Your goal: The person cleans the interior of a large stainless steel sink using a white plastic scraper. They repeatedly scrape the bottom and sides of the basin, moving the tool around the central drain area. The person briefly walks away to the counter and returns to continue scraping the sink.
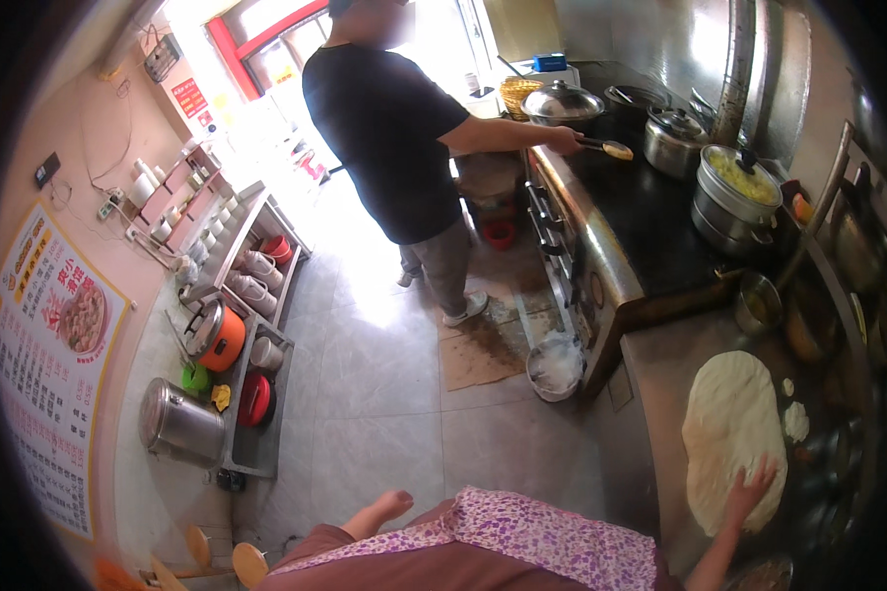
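Note:
A long flattened slab of pale dough [735, 428] lies on the metal worktop [654, 391] at the right. My right hand [754, 487] rests on its near part with the fingers spread. Beside the slab's right edge lie a small dough piece [788, 386] and a larger lump of dough [796, 422]. My left hand [395, 504] is out over the floor at the lower middle, touching nothing; its fingers look loosely curled, and whether they are closed is unclear.
A co-worker [392, 133] in a black shirt holds tongs gripping a piece of food [618, 151] over the black stove top [606, 192]. Lidded pots, including a steamer pot [732, 207], stand there. A bucket [554, 369] sits on the floor. Shelving [255, 443] holds an orange cooker [222, 336].

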`<state>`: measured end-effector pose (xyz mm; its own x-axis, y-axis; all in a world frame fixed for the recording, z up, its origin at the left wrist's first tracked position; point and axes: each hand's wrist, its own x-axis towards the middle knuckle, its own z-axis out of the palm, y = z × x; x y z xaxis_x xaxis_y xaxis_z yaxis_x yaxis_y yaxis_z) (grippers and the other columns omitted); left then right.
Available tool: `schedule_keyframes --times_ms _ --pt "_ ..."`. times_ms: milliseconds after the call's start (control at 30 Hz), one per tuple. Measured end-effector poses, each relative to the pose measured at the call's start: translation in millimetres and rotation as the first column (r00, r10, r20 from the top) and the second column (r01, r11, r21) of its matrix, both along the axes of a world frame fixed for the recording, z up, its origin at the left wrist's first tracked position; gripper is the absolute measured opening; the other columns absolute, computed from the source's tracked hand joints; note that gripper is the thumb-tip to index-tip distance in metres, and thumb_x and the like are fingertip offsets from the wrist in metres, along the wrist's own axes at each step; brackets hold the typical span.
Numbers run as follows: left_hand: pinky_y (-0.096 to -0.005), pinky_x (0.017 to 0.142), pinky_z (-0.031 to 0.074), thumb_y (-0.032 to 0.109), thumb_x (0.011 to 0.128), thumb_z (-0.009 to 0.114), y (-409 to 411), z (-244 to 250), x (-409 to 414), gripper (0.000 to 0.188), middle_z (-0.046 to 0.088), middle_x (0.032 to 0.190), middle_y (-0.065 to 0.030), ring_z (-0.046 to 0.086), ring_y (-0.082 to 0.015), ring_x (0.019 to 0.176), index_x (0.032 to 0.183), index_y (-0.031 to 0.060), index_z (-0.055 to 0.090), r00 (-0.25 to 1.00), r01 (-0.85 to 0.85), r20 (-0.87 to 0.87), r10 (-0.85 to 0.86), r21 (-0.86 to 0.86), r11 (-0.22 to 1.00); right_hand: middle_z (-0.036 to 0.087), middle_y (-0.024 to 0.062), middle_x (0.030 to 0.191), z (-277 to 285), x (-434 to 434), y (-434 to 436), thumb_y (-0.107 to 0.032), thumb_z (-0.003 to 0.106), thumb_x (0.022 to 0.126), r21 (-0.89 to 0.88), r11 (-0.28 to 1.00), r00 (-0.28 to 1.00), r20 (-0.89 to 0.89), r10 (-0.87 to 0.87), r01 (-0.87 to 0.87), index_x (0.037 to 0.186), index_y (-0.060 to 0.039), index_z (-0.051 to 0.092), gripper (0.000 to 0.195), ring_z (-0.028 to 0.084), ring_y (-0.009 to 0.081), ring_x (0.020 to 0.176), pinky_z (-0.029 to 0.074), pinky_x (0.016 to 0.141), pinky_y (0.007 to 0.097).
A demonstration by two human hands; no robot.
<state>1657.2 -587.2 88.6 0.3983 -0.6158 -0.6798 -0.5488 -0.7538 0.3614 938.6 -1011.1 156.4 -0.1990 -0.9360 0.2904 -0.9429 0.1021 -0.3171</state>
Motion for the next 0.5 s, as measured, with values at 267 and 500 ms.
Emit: schedule_keyframes --times_ms 267,500 --pt "-0.0429 0.094 0.049 0.037 0.092 0.057 -57.3 12.2 -2.2 0.039 0.067 0.117 -0.0169 0.062 -0.0367 0.109 0.117 0.0074 0.066 0.995 0.099 0.013 -0.098 -0.139 0.985 0.024 0.0157 0.159 57.9 79.1 38.1 -0.020 0.052 0.093 0.476 0.874 0.995 -0.012 -0.101 0.095 0.151 -0.0130 0.034 0.060 0.024 0.0363 0.145 0.025 0.116 0.0470" --pt "-0.0429 0.093 0.049 0.038 0.091 0.059 -60.5 5.9 3.9 0.040 0.067 0.117 -0.0169 0.061 -0.0368 0.110 0.119 0.0091 0.065 0.997 0.070 -0.011 -0.071 -0.121 0.990 0.053 0.0147 0.136 36.7 43.2 28.8 -0.011 0.056 0.091 0.007 0.992 0.169 0.985 0.015 -0.129 0.128 -0.0067 0.058 0.037 0.051 0.0283 0.124 0.041 0.107 0.0384"
